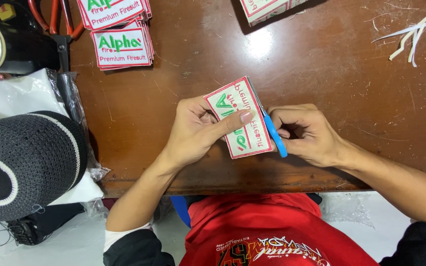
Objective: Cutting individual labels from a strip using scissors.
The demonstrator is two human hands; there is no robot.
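My left hand [198, 129] pinches a white rectangular embroidered patch [237, 118] with a red border and green and red lettering, thumb on top. My right hand [304, 133] grips blue-handled scissors [274, 133], whose blades run along the patch's right edge. Both hands are above the near edge of a brown wooden table [321, 74].
Two stacks of similar patches [121, 45] lie at the far left and another stack [265, 9] at the far middle. White trimmed strips [415, 34] lie at the far right. Orange-handled scissors [57, 19], a black knitted cap [23, 162] and plastic bags [20, 93] are on the left.
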